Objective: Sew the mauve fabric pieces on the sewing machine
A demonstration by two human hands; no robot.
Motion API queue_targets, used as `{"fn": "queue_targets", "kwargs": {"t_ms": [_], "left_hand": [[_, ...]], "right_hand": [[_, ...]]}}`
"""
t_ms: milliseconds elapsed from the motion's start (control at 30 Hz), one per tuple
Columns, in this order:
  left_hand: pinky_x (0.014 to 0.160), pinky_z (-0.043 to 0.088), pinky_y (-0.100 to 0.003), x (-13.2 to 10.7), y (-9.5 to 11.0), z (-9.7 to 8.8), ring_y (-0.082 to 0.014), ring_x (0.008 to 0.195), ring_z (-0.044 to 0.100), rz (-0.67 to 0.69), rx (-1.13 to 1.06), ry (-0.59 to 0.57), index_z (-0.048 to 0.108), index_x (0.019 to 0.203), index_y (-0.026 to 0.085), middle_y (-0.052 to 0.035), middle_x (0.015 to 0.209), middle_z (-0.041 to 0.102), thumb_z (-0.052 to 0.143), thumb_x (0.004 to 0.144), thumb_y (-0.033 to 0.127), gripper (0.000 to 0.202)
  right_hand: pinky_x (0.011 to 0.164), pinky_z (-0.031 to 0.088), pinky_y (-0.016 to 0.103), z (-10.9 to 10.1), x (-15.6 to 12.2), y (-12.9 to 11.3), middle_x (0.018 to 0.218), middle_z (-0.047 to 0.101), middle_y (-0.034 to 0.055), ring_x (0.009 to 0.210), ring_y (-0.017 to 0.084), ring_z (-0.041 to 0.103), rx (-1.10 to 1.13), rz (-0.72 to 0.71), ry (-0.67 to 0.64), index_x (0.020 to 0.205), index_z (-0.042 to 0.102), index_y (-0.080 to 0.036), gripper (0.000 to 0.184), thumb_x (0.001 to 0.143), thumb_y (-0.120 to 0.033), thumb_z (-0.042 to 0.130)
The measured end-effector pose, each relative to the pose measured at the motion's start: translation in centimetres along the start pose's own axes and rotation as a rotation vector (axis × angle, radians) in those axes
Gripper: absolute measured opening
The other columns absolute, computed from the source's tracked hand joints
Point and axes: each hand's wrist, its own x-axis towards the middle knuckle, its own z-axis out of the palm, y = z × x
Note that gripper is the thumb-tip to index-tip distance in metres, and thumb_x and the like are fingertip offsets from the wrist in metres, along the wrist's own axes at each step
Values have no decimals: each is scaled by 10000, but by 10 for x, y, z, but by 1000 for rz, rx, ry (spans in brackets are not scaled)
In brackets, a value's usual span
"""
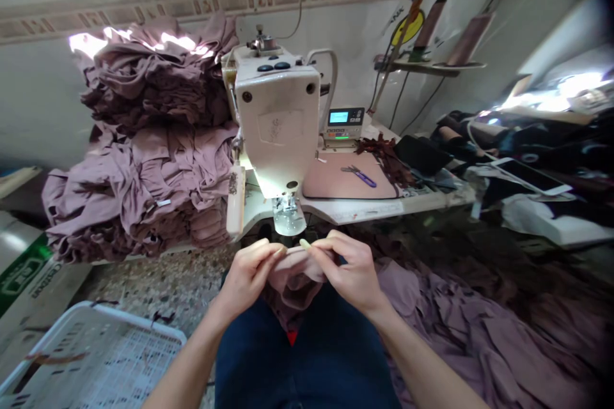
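Observation:
Between my two hands a piece of mauve fabric [293, 275] is stretched by its edge, the rest hanging down over my lap. My left hand [252, 271] pinches the edge at the left, thumb and forefinger together. At the right, my right hand [348, 268] grips the same edge in a pinch. Just beyond the fabric stands a white sewing machine [278, 128], its presser foot and needle area [288, 208] lit from above. Neither the hands nor the fabric touch the machine.
Piled mauve garments [167, 166] fill the table's left. Purple thread snips [361, 177] lie on a pinkish mat [330, 180], near a control panel [343, 123]. A white basket [110, 313] stands at lower left. More mauve cloth [460, 319] spreads at right. A phone [532, 177] lies far right.

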Motion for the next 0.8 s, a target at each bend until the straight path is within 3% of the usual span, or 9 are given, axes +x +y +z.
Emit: {"fn": "queue_targets", "kwargs": {"t_ms": [167, 333, 567, 800], "left_hand": [[705, 486, -269, 16, 2, -3, -195, 745, 666, -140, -41, 49, 777, 864, 175, -54, 806, 753, 607, 1055, 359, 314], [661, 464, -262, 30, -3, -1, -173, 678, 602, -270, -94, 181, 702, 724, 175, -22, 702, 678, 759, 920, 422, 320], [550, 329, -218, 43, -15, 9, -107, 567, 397, -324, -307, 329, 636, 955, 184, 88, 633, 400, 817, 886, 451, 330], [535, 262, -221, 59, -18, 17, -96, 544, 329, -291, -447, 328, 594, 965, 191, 103, 636, 348, 807, 894, 461, 351]], "right_hand": [[572, 402, 285, 6, 16, 7, 643, 581, -13, 587, 138, 491, 42, 173, 19, 725, 745, -191, 279, 971, -322, 742], [536, 390, 280, 9, 28, 16, 594, 592, -9, 558, 141, 465, 153, 338, 34, 693, 751, -177, 342, 906, -442, 792], [534, 376, 280, 13, 43, 24, 583, 578, -12, 558, 141, 460, 182, 355, 84, 674, 754, -169, 372, 896, -463, 797], [540, 370, 286, 15, 55, 37, 565, 560, -15, 542, 140, 446, 174, 346, 128, 655, 734, -181, 399, 894, -494, 801]]}}
